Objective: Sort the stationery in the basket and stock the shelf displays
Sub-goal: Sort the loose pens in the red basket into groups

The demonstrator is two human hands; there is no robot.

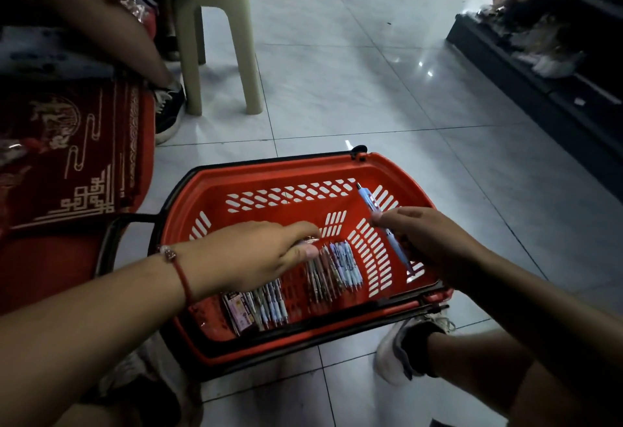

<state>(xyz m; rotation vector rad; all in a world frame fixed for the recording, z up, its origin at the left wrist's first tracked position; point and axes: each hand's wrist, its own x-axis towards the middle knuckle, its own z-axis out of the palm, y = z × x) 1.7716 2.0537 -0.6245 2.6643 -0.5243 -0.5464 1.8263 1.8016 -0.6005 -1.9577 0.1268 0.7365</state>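
Note:
A red plastic basket stands on the tiled floor in front of me. Several patterned pens lie in rows on its bottom, with another bunch nearer its front left corner. My left hand reaches into the basket and pinches a pen from the row with thumb and fingers. My right hand holds a light blue pen above the basket's right side, its tip pointing away from me.
A beige plastic stool stands ahead on the left, with another person's leg and shoe beside it. Red patterned goods are stacked at left. A dark low shelf runs along the right. My shoe is below the basket.

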